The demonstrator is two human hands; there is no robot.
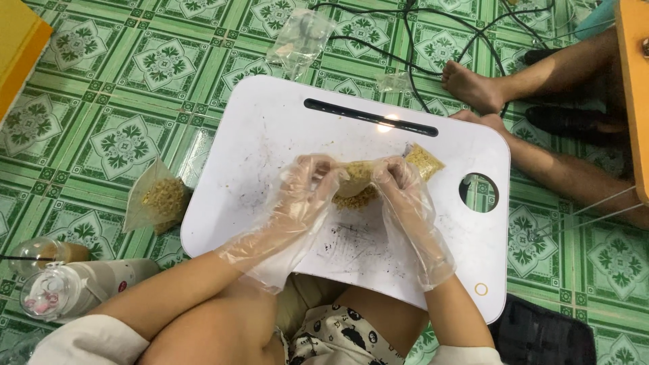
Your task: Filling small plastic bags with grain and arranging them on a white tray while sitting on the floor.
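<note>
I note both gloved hands, left hand (307,186) and right hand (399,186), pinching a small clear bag (356,177) of yellow grains at mid-table (270,128); one filled packet (424,160) lies just right of it, the loose pile (355,198) beneath remains unpacked.

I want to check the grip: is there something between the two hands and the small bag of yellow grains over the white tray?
Only the thin clear gloves. The left hand and the right hand both pinch the small bag of yellow grains directly, over the white tray. No other object comes between them.
</note>
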